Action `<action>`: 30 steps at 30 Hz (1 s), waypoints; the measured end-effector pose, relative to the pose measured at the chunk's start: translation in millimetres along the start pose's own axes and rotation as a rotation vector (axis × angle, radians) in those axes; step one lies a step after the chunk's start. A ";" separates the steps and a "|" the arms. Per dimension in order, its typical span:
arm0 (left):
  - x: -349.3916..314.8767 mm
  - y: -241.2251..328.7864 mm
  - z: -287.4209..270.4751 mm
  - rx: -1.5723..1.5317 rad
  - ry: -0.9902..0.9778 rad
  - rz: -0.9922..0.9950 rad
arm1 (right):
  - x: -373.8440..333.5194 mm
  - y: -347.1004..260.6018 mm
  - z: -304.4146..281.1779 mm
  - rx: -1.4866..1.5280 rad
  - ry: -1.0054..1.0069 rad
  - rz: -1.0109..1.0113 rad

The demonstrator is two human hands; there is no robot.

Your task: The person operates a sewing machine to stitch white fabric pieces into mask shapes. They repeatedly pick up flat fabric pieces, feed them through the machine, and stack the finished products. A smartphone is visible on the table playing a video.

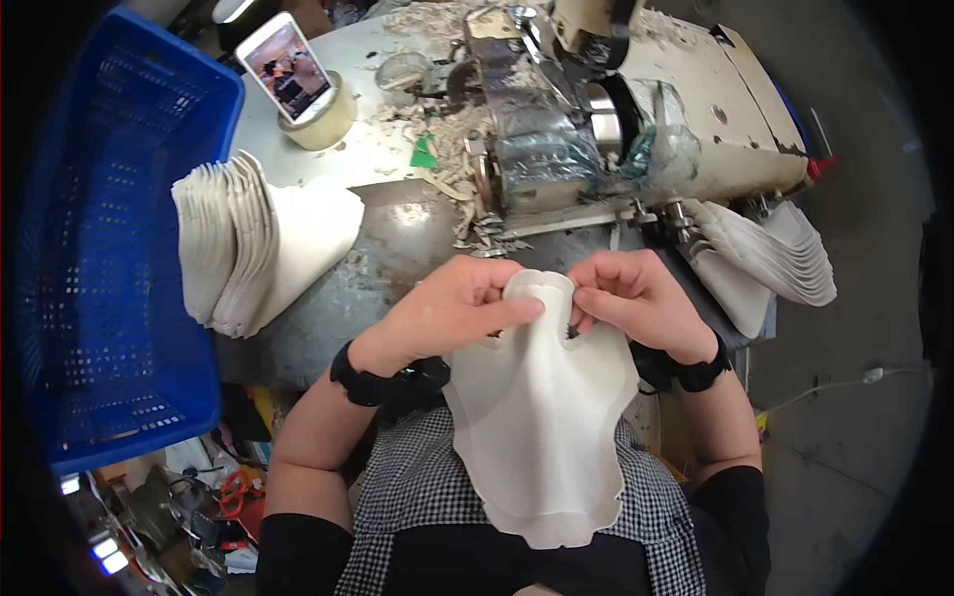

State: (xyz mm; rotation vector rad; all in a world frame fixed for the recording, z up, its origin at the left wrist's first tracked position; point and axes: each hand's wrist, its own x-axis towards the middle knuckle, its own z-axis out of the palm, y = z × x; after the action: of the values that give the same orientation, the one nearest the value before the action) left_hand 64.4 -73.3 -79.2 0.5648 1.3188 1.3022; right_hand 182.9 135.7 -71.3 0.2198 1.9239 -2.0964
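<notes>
A white leather shoe-upper piece (pixel 547 427) hangs in front of my checked apron, its narrow tab at the top and its wide, scalloped end lowest. My left hand (pixel 447 310) grips the tab's left side, the thumb lying across its face. On the other side, my right hand (pixel 634 298) pinches the tab's edge between thumb and fingers. Small cutouts show beside the tab, partly covered by my fingers. Just beyond my hands is the bench machine (pixel 542 149), which looks like a leather skiving machine, with scraps around it.
A stack of folded white pieces (pixel 229 248) stands at the left, beside a blue plastic basket (pixel 129 417). More white pieces (pixel 765 253) fan out at the machine's right. A phone (pixel 288 74) leans on a tape roll (pixel 323 119). Red-handled scissors (pixel 234 492) lie low left.
</notes>
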 end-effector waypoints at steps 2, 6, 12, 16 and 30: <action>1.3 -2.0 -1.8 -0.005 0.029 -0.026 | 1.5 0.0 1.3 0.026 -0.003 -0.001; 1.1 1.8 1.3 -0.020 0.014 0.012 | 2.8 -0.8 -0.7 0.052 0.014 -0.010; 1.4 4.3 1.6 0.012 -0.010 0.004 | 8.3 -6.4 -9.5 0.091 -0.042 0.118; 0.7 5.7 2.3 -0.008 -0.033 0.023 | 11.2 -4.0 -14.0 0.223 -0.117 0.169; -1.7 10.9 5.2 0.063 -0.063 0.008 | 15.4 -20.8 -10.6 0.049 -0.208 0.212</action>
State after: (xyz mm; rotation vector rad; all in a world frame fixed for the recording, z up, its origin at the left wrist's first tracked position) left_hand 65.6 -70.0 -67.5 0.6508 1.3105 1.2430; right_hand 161.0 146.0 -57.2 0.1984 1.6545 -1.9460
